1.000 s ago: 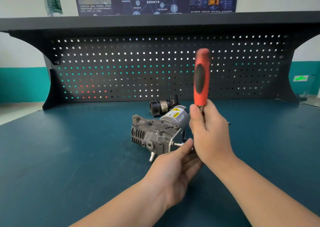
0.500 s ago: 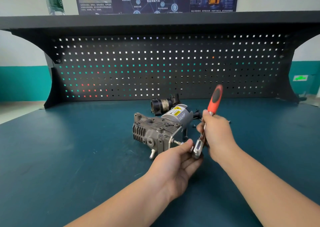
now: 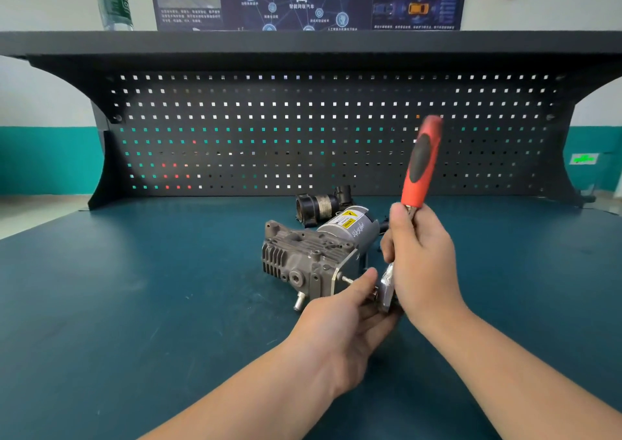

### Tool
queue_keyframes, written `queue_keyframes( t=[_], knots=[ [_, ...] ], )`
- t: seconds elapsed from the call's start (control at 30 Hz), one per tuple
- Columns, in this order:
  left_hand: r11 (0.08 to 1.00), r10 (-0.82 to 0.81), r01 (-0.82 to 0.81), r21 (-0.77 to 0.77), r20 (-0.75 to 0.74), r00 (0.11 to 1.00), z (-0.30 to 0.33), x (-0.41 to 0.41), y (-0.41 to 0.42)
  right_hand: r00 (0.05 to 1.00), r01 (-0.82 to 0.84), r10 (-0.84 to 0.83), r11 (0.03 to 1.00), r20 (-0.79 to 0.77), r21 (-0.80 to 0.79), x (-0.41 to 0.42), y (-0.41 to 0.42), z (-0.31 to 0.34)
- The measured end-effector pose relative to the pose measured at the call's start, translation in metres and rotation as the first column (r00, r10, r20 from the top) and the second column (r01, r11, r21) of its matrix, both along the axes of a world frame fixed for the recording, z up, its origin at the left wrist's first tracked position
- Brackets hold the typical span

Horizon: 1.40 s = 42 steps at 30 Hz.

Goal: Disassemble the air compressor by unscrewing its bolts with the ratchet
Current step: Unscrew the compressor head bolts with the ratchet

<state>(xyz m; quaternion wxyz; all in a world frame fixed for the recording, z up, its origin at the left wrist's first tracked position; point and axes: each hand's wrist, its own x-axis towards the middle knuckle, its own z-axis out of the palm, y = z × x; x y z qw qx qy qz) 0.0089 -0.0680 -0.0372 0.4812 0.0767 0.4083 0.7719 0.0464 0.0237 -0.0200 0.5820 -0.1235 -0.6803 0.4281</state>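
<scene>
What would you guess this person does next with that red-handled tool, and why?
Probably swing the ratchet handle down again for another turn. The right hand grips it with the handle raised, its head low at the air compressor end where a bolt sticks out, and the left hand steadies the head.

1 head-worn camera looks forward and down, close over the workbench [image 3: 134,305], facing its pegboard [image 3: 303,130].

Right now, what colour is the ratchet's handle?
The handle is red with a black grip patch, in the head view.

Right hand [image 3: 422,261] fisted; left hand [image 3: 343,325] apparently loosely cupped.
</scene>
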Motion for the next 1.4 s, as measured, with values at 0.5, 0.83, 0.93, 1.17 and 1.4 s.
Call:
queue_keyframes(
  t=[0.5, 0.83, 0.93, 1.17, 1.4],
  knots=[
    [0.997, -0.054, 0.054, -0.047, -0.011, 0.998, 0.001, -0.006, 0.000, 0.995, 0.049, -0.002, 0.889, 0.102, -0.455, -0.008, 0.012, -0.003],
    [0.996, -0.061, 0.060, -0.066, -0.023, 0.998, 0.000, -0.006, -0.001, 0.986, -0.048, 0.161, 0.507, 0.039, -0.861, -0.013, 0.019, -0.014],
    [0.998, -0.040, 0.039, -0.050, -0.017, 0.999, 0.000, -0.004, 0.000, 0.997, -0.050, 0.077, 0.741, 0.011, -0.670, -0.012, 0.017, -0.008],
    [0.999, -0.037, 0.037, -0.015, -0.032, 0.999, 0.002, -0.003, -0.002, 0.999, -0.039, 0.038, 0.947, 0.009, 0.318, 0.006, -0.014, -0.001],
    [0.995, -0.091, 0.087, -0.043, -0.094, 0.991, 0.002, -0.007, -0.005, 0.997, -0.029, -0.029, 0.749, 0.077, 0.662, 0.007, -0.015, -0.003]
  ],
)
